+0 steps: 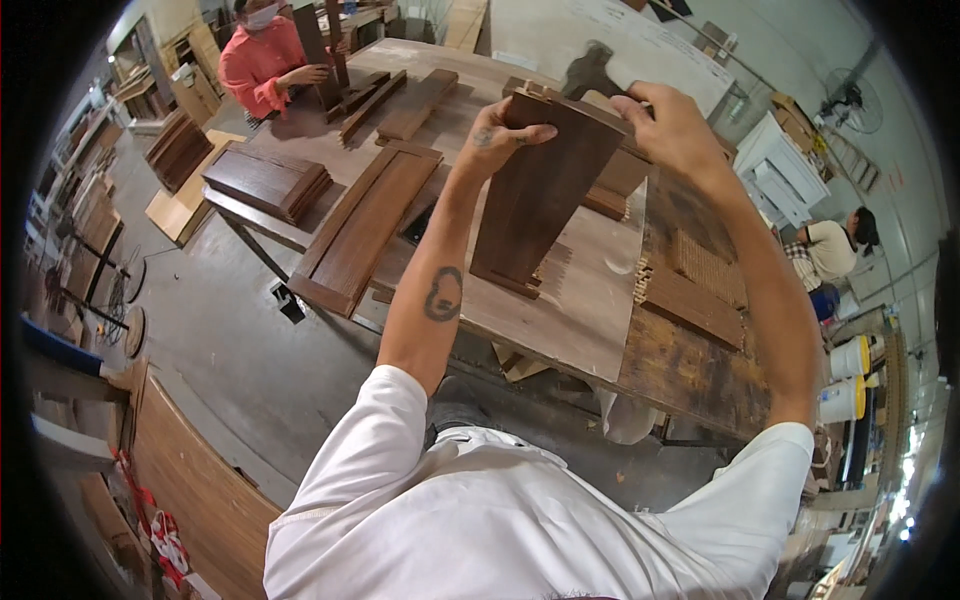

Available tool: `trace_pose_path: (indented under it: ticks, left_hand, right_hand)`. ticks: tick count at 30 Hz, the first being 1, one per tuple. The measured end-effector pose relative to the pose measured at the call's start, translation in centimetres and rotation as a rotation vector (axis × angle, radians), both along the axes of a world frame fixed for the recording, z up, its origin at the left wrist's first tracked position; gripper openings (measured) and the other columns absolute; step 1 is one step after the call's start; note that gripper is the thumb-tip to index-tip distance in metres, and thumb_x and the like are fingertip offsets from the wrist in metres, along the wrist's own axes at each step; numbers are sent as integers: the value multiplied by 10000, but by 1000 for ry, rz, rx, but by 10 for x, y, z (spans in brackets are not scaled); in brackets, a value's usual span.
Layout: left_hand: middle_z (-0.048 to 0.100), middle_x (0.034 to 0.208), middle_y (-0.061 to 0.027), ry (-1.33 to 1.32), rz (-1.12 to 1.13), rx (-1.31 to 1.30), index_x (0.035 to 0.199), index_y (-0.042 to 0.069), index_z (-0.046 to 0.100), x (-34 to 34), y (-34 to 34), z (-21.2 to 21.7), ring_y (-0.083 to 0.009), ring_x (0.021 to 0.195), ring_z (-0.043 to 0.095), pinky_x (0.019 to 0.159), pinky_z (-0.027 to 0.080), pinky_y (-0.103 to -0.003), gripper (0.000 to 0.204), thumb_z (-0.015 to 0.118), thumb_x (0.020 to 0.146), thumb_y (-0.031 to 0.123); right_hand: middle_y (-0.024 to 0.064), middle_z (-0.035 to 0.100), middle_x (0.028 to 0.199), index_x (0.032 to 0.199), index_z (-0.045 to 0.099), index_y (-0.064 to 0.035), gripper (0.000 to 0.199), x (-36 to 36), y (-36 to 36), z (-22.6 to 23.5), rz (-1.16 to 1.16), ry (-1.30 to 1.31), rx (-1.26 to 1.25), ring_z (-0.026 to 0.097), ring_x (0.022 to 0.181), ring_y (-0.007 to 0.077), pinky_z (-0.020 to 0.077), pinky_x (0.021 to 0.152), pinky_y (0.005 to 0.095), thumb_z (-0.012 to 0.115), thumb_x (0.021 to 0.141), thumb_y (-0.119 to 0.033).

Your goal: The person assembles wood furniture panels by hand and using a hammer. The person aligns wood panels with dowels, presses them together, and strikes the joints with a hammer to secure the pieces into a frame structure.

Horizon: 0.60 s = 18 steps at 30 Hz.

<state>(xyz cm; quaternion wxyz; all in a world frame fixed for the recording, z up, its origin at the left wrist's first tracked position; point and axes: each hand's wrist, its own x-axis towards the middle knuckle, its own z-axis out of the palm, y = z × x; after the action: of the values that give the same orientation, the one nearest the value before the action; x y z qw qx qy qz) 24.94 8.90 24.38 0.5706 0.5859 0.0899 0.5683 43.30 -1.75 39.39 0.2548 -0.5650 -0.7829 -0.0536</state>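
Upper centre: left hand [508, 137] clamps the board [548, 185] near its top edge, right hand [668, 125] grips the hammer [588, 70]; a stray swing could hit fingers.

free strip along near edge of table [588, 348], right of an overhanging framed panel [368, 222], middle blocked by a held-up dark board [545, 190], left corner filled by stacked panels [265, 178], right end narrowed by a flat board [692, 308]

They wear a white shirt [480, 520] with loose, short sleeves [375, 420] and dark grey trousers [461, 402]. A dark, rounded tattoo [443, 294] marks the left forearm [415, 340]; a smaller, fainter mark [484, 137] sits on the left hand [503, 138].
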Motion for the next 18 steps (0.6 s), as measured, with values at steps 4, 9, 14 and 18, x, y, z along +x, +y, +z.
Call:
trace_pose_path:
  ticks: [4, 9, 14, 18]
  left_hand:
    - [657, 902, 3, 17, 18, 18, 967, 21, 655, -1, 3, -1, -92, 837, 585, 771, 490, -260, 291, 814, 731, 80]
    - [639, 904, -16, 107, 197, 30, 995, 7, 632, -4, 5, 4, -116, 829, 601, 761, 507, -281, 300, 794, 773, 129]
    - [603, 839, -23, 100, 612, -55, 965, -6, 551, 16, -12, 36, -109, 755, 552, 719, 457, -226, 582, 852, 688, 408]
    - [622, 922, -36, 143, 670, -64, 992, 29, 598, 38, 1, 27, -135, 916, 571, 852, 418, -258, 496, 785, 764, 428]
  right_hand:
    - [163, 573, 601, 817, 593, 24, 343, 3, -16, 1, -115, 154, 15, 544, 537, 276, 437, 572, 361, 569, 929, -299]
    - [140, 573, 604, 813, 593, 26, 339, 41, -27, -64, -249, 298, -31, 548, 554, 239, 435, 572, 344, 567, 933, -290]
    - [85, 576, 587, 828, 625, -29, 206, 107, -38, -224, -252, 508, -257, 565, 553, 160, 451, 568, 330, 583, 892, -220]
    - [176, 642, 735, 922, 677, -84, 230, 131, -62, -340, -469, 309, -493, 643, 676, 288, 485, 644, 409, 554, 900, -277]
